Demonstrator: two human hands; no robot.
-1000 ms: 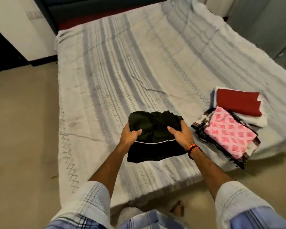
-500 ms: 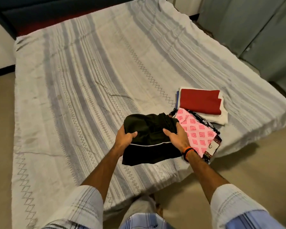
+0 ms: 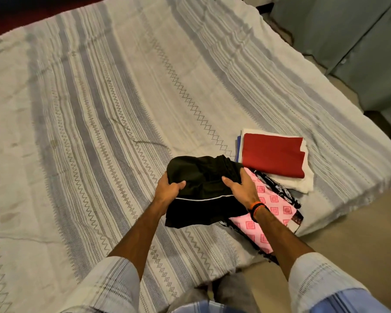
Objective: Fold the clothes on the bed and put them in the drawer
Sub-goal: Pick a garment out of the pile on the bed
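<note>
Fingers curled, thumbs on top, the left hand (image 3: 167,190) and right hand (image 3: 243,187) pinch a soft folded black garment (image 3: 201,177) with thin white piping above the striped woven bedspread's (image 3: 99,109) near edge, beside the pink-checked folded cloth (image 3: 273,206).

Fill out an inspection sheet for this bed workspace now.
Surface: striped bedsheet, mildly wrinkled.
Job's things: black garment, folded, held by both hands; pink patterned cloth folded at the bed's edge; red cloth folded atop white cloth.
Clutter: nothing seen.
Grippers: left hand and right hand each grip the black garment.
Cables: nothing seen.
Surroundings: beige floor; grey cabinet doors; no drawer in view.
</note>
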